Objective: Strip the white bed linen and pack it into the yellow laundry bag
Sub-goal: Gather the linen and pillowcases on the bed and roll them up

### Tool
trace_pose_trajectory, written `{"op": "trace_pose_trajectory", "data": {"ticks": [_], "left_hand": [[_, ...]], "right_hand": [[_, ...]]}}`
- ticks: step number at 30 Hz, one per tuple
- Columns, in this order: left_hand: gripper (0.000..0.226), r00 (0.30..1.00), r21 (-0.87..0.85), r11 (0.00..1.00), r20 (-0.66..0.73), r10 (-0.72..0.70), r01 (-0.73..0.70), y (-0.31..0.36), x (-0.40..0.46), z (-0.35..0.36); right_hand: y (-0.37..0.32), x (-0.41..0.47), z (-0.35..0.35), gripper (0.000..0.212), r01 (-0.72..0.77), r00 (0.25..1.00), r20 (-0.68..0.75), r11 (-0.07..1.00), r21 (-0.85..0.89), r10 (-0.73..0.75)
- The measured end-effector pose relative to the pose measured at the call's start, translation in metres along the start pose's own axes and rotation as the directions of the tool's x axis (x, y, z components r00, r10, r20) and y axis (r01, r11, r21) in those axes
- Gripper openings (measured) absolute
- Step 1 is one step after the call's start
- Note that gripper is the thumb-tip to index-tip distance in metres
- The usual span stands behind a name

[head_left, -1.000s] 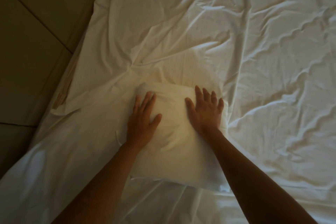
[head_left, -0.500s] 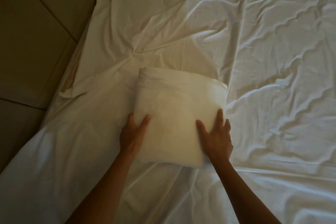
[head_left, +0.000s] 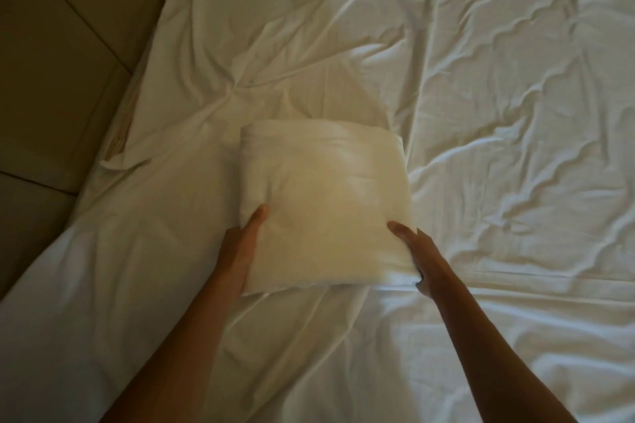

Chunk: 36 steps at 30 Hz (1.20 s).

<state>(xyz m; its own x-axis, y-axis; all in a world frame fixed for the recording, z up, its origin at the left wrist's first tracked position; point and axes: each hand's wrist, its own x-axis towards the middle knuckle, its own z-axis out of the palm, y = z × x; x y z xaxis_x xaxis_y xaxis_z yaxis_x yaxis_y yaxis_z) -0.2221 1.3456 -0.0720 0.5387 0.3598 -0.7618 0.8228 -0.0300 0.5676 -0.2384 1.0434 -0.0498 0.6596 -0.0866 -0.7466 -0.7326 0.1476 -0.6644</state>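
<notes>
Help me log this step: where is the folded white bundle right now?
In the head view, the folded white bundle lies mid-frame on the rumpled bed sheet, held between the left hand and right hand.

No text, label, brand, number or sign can be read anywhere in the view.

Both hands have moved from flat on top of the folded linen (head_left: 326,203) to its near corners. The left hand (head_left: 242,244) now grips the left edge, thumb on top. The right hand (head_left: 417,251) grips the right edge, fingers tucked underneath.
</notes>
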Motion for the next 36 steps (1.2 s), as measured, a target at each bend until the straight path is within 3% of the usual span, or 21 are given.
{"op": "trace_pose_trajectory", "data": {"ticks": [5,9,12,16,20,24,27,33,36], "left_hand": [[0.082,0.999,0.030,0.999,-0.032,-0.016,0.017,-0.034,-0.026,0.020],[0.063,0.956,0.180,0.960,-0.161,0.244,-0.214,-0.038,-0.051,0.038],[0.059,0.927,0.303,0.919,-0.196,0.321,-0.254,-0.030,-0.061,0.043],[0.083,0.981,0.091,0.987,-0.127,0.144,-0.133,-0.032,-0.057,0.031],[0.057,0.999,-0.128,0.992,-0.038,0.010,-0.015,-0.027,-0.057,0.022],[0.043,0.978,-0.110,0.974,-0.072,0.193,-0.201,-0.007,-0.075,0.015],[0.039,0.949,-0.132,0.941,-0.097,0.299,-0.311,0.009,-0.093,0.015],[0.032,0.911,-0.154,0.899,-0.015,0.413,-0.410,0.043,-0.122,0.051],[0.043,0.904,-0.130,0.901,0.062,0.424,-0.413,0.049,-0.135,0.085]], "right_hand": [[0.008,-0.011,-0.030,0.059,0.033,0.998,-0.047,0.999,-0.036,-0.035],[0.021,-0.009,-0.037,0.064,0.028,0.998,-0.062,0.999,-0.028,-0.030],[0.023,-0.011,-0.039,0.063,0.051,0.997,-0.064,0.998,-0.033,-0.053],[0.019,-0.021,-0.032,0.050,0.092,0.989,-0.104,0.989,-0.115,-0.104],[-0.003,-0.028,-0.024,0.041,0.090,0.986,-0.123,0.974,-0.206,-0.117],[-0.035,-0.034,-0.027,0.045,0.023,0.999,-0.028,0.990,-0.140,-0.027],[-0.044,-0.046,-0.035,0.037,0.104,0.993,-0.037,0.990,-0.098,-0.108],[-0.062,-0.082,-0.083,0.019,0.261,0.961,-0.093,0.965,0.005,-0.260],[-0.060,-0.096,-0.121,0.026,0.283,0.951,-0.145,0.958,0.042,-0.275]]}}
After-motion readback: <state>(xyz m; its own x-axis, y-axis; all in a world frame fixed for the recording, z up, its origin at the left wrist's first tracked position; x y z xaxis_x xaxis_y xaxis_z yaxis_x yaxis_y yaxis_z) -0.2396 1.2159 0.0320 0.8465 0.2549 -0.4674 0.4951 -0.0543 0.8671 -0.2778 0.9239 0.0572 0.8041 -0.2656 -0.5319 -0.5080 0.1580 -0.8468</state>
